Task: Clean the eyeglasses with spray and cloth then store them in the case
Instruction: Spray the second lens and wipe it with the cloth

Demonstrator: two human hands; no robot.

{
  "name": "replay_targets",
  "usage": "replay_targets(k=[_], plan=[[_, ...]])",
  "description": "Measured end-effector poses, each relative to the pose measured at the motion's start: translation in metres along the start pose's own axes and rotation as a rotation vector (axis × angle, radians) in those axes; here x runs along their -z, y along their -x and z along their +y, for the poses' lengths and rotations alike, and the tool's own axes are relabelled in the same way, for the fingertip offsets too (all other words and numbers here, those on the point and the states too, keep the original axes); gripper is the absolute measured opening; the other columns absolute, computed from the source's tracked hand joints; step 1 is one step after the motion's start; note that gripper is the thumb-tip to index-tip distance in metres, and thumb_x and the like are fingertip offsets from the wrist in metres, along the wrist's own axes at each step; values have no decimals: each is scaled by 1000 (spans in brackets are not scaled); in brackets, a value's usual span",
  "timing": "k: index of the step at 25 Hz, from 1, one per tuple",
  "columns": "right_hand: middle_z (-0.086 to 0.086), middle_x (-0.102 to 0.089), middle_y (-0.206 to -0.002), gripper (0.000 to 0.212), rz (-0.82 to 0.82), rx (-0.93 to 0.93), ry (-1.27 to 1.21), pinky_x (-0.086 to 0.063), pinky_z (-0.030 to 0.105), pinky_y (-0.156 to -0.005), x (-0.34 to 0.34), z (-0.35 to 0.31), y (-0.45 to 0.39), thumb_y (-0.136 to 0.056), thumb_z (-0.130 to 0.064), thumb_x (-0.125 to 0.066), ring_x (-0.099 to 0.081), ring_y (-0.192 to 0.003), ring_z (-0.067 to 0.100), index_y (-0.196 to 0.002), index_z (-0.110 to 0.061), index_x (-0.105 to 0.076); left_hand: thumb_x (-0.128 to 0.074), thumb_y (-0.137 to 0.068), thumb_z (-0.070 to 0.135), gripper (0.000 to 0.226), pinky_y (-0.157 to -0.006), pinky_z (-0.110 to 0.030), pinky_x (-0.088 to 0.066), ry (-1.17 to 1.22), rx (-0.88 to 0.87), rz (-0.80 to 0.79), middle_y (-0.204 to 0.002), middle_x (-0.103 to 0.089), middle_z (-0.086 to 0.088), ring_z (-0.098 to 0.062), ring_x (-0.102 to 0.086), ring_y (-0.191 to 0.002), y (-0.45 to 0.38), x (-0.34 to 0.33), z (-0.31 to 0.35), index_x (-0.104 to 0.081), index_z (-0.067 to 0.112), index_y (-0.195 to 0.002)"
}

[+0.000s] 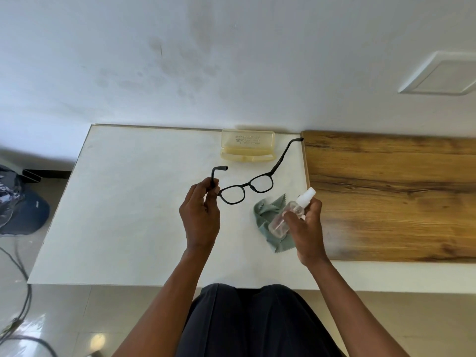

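at frame centre, the left hand [199, 215] fingers pinch one temple of the black eyeglasses [246, 188] above the white worktop [128, 202]; right hand [306, 225] fingers wrap the clear spray bottle [288, 213] over the green cloth [270, 210], the yellow case [247, 145] open behind.

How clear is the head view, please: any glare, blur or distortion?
Head view: evenly lit and sharp on the eyeglasses; soft shadows only; wide-angle bending at the white table edges; glare patches on the floor; print on the case unreadable.
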State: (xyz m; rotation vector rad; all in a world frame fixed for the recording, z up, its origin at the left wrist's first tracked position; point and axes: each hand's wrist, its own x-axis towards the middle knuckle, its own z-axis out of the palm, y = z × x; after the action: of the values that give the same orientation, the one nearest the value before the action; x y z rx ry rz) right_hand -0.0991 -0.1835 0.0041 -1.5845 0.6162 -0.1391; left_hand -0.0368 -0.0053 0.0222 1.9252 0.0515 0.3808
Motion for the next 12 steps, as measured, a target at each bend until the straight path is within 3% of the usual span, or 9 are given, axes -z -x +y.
replay_targets(k=[2, 4, 7, 12], plan=[[-4, -50, -86, 31, -119, -77, -154, -52, 38, -65, -6, -4, 8, -70, -20, -57, -55, -72, 11, -94, -28, -40, -58, -85, -6, 15, -71, -3, -42, 3, -13, -6, -91, -63, -4, -3, -59, -76, -2, 1, 2, -66, -1, -97], [2, -51, -88, 29, -177, -106, -225, -52, 38, -58, -13, -7, 15, -70, -19, -55, -56, -66, 14, -94, -29, -41, -59, -84, -7, 16, -72, -3, -43, 6, -31, -6, -91, -63, -4, -4, -60, -75, -5, 1, 4, -66, -2, -97], [6, -56, -91, 38, -205, -84, -166, -50, 29, -47, -19, -14, 23, -73, -18, -58, -58, -58, 14, -104, -35, -43, -58, -84, -8, 16, -72, -3, -43, 14, -48, -11, -92, -64, -6, -13, -62, -78, -6, 1, 7, -66, -2, -97], [9, -54, -106, 60, -177, 102, 67, -55, 32, -55, -27, -18, 30, -87, -9, -59, -59, -60, 20, -124, -48, -31, -59, -84, -6, 16, -70, -14, -50, 11, -92, -29, -92, -63, -4, -17, -64, -81, -5, 2, 9, -66, -3, -98]])
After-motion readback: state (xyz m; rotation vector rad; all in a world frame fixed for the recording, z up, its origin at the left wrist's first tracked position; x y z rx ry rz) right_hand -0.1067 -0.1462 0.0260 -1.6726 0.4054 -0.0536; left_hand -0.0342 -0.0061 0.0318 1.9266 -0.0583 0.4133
